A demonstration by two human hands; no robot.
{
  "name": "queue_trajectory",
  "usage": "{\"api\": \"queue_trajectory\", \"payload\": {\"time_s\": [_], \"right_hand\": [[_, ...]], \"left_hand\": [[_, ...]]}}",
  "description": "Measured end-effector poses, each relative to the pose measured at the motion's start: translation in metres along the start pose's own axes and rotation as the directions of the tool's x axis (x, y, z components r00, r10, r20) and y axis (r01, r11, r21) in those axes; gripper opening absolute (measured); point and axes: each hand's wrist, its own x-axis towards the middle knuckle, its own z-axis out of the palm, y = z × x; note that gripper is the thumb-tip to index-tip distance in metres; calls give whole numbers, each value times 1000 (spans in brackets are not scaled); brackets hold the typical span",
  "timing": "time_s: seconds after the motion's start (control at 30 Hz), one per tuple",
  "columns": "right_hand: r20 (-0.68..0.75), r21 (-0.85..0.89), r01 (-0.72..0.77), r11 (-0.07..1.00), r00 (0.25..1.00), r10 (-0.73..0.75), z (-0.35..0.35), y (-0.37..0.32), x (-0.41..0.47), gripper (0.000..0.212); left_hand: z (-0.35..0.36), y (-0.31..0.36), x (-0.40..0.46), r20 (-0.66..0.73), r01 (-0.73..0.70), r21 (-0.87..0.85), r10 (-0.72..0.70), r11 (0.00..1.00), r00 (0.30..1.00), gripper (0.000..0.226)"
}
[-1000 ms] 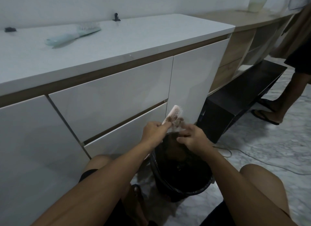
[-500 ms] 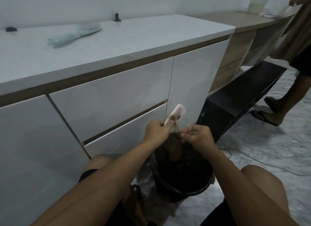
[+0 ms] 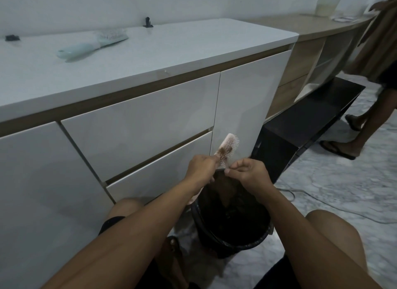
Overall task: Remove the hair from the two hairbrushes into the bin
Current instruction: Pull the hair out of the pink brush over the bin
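My left hand [image 3: 200,167] grips the handle of a pink hairbrush [image 3: 228,147], held upright above the black bin [image 3: 232,228] on the floor between my knees. A brown clump of hair sits in its bristles. Just right of the brush, my right hand [image 3: 247,173] is pinched, with thin strands of hair running from its fingertips to the brush. The bin has a dark liner and brownish hair inside. A second, mint-green hairbrush [image 3: 90,44] lies on the white counter [image 3: 193,47] at the far left.
White drawer fronts [image 3: 137,121] stand right behind the bin. A black low bench [image 3: 300,129] lies to the right. Another person's legs in sandals [image 3: 352,142] stand at the far right. A cable [image 3: 322,204] crosses the marble floor. Two small black items rest at the counter's back.
The pink brush has risen a little and my right hand has pulled back from its bristles, drawing hair out. The other person at the right has stepped.
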Motion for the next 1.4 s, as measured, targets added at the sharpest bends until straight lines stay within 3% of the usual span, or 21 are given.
{"api": "queue_trajectory", "payload": {"time_s": [0.27, 0.4, 0.53, 0.73, 0.9, 1.1, 1.2, 1.3, 1.4], "right_hand": [[119, -195, -19, 981, 992, 43, -6, 0, 2, 14], [85, -116, -18, 993, 996, 28, -1, 1, 1, 19], [-15, 64, -3, 998, 1000, 4, -1, 2, 1, 39], [-65, -121, 181, 976, 980, -190, 0, 11, 4, 64], [-149, -175, 193, 966, 964, -219, -2, 7, 5, 14], [-64, -216, 124, 969, 988, -141, -4, 9, 8, 2], [-80, -128, 109, 986, 990, -120, -4, 9, 8, 8], [-21, 83, 67, 994, 998, -65, -3, 7, 5, 31], [-39, -12, 131, 991, 991, -131, 2, 11, 2, 58]], "left_hand": [[-1, -18, 10, -62, 42, -65, -46, 997, 997, 30], [1, -19, 10, -24, 30, -58, -32, 998, 999, 27], [6, -19, 7, 14, 3, -24, -2, 1000, 1000, 31], [10, -18, 4, 45, -40, 18, 40, 999, 998, 35], [8, -16, 4, 25, -24, -6, 24, 1000, 999, 30], [7, -15, 7, 16, -16, -23, 16, 1000, 1000, 26], [8, -17, 5, 19, -41, 18, 40, 999, 999, 28], [11, -21, 5, -1, -81, 81, 82, 993, 997, 34], [12, -21, 4, 9, -116, 120, 115, 986, 993, 30]]}}
